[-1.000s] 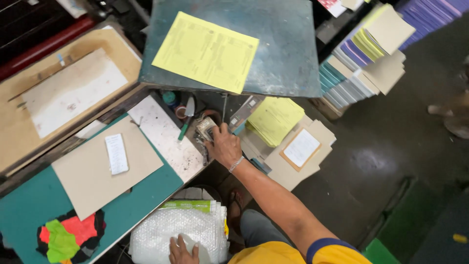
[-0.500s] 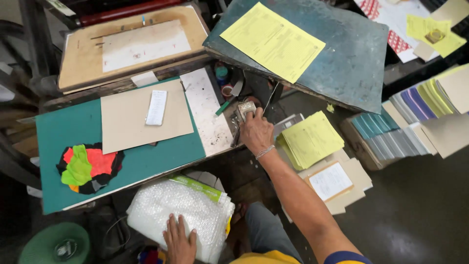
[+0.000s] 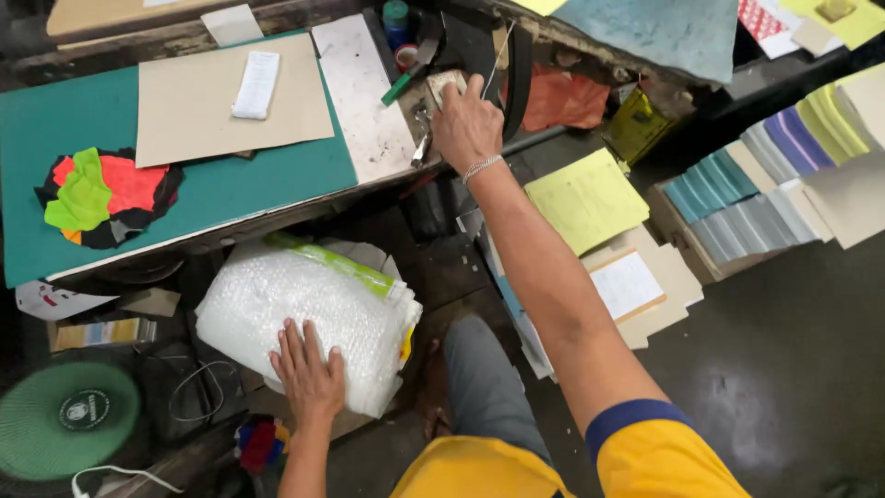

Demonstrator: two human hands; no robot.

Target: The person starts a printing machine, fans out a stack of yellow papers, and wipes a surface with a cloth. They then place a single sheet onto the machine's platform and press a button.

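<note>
Green bench (image 3: 212, 189) looms closer; right hand (image 3: 467, 124) still grips small block (image 3: 444, 86), left hand (image 3: 309, 373) flat.

Bench (image 3: 277, 217) carried a green mat (image 3: 212, 180). On the mat: tan card (image 3: 198, 111) with a white slip (image 3: 256, 83) on it, a pile of neon scraps (image 3: 101, 194). Beside the mat, a pale speckled slab (image 3: 364, 97), a green pen (image 3: 398, 88), a small jar (image 3: 396, 17). Floor (image 3: 784, 369) held yellow sheets (image 3: 585, 198), card pieces (image 3: 645, 286), stacked coloured boards (image 3: 737, 198)
</note>
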